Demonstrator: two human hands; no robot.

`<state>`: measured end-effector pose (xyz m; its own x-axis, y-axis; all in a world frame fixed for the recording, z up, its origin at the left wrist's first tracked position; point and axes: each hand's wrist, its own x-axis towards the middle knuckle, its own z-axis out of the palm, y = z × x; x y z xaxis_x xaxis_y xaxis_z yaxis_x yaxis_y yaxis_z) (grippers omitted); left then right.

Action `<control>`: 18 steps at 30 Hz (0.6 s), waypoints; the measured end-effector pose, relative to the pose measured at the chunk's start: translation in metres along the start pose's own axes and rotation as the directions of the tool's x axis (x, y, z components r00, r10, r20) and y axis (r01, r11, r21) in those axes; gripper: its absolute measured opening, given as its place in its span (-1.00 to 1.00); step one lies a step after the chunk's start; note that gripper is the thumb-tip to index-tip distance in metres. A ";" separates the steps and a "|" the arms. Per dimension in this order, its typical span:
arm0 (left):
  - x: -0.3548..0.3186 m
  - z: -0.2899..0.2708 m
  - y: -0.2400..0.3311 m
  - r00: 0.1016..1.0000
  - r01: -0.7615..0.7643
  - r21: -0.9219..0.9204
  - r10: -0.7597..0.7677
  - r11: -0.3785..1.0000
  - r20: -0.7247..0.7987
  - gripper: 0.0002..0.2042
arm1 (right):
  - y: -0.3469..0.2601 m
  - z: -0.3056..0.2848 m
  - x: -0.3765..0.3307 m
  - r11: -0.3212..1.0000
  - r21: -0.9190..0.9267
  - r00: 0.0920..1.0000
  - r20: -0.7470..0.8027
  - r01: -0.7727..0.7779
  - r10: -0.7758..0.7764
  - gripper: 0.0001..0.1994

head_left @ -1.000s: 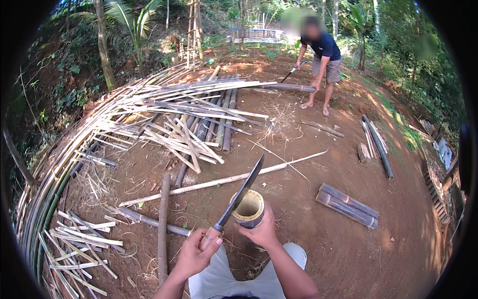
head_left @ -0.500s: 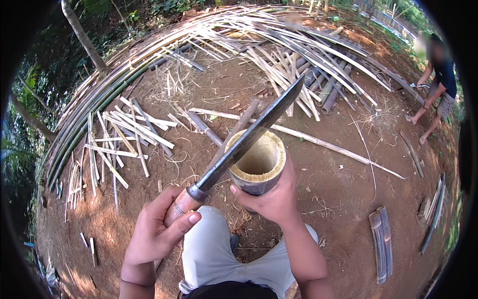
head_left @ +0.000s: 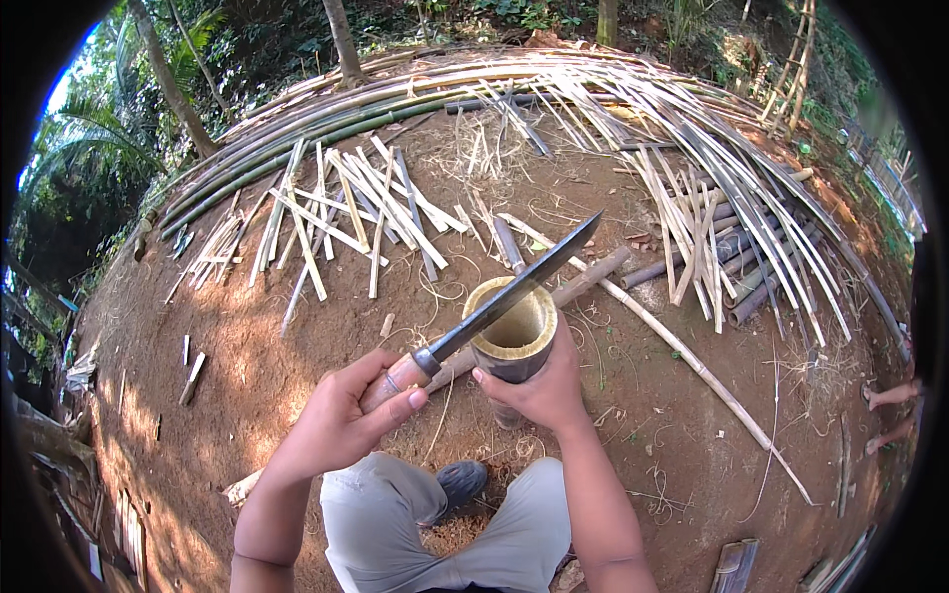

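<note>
Metal knife gripped in left hand, long axis aimed upper-right, bamboo tube clasped in right hand, mouth upward

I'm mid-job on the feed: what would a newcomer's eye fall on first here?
Probably the long dark metal knife with a brown wooden handle, held near the centre in the left hand, its blade slanting in front of the thick-walled, open-topped bamboo tube in the right hand. Next, the large heap of long pale and dark bamboo strips on the ground at upper right.
</note>
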<state>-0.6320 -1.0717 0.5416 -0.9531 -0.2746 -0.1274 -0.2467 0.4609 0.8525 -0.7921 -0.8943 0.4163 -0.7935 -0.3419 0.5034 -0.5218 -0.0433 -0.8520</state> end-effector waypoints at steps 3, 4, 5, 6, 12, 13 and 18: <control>0.005 0.001 -0.004 0.999 -0.054 0.037 0.054 0.998 0.007 -0.63 | 0.010 0.001 -0.003 0.990 0.122 0.997 0.032 -0.074 0.070 -0.19; 0.006 0.002 -0.003 0.996 -0.091 0.042 0.090 0.995 0.010 -0.63 | 0.013 0.001 -0.005 0.982 0.165 0.996 0.036 -0.092 0.087 -0.19; 0.003 0.002 0.006 0.999 -0.031 0.055 0.030 0.998 0.024 -0.62 | 0.011 -0.001 -0.005 0.975 0.188 0.991 0.079 -0.117 0.103 -0.17; 0.002 0.005 0.004 0.996 -0.085 0.088 0.086 0.993 -0.010 -0.62 | 0.011 -0.001 -0.004 0.976 0.189 0.991 0.089 -0.111 0.095 -0.16; 0.004 0.005 0.003 0.992 -0.114 0.166 0.122 0.980 -0.037 -0.63 | 0.013 -0.006 0.009 0.994 0.100 0.994 0.105 -0.043 0.032 -0.16; 0.007 0.002 -0.001 0.987 -0.151 0.203 0.160 0.968 -0.029 -0.63 | 0.019 -0.004 0.007 0.982 0.175 0.994 0.094 -0.064 0.048 -0.16; 0.007 -0.002 -0.010 0.995 -0.100 0.158 0.103 0.982 -0.013 -0.62 | 0.014 -0.006 0.004 0.974 0.204 0.990 0.116 -0.097 0.074 -0.15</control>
<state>-0.6360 -1.0801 0.5332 -0.9711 -0.2364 -0.0322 -0.1748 0.6132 0.7703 -0.8048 -0.8908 0.4075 -0.7883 -0.4511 0.4185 -0.3676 -0.2003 -0.9082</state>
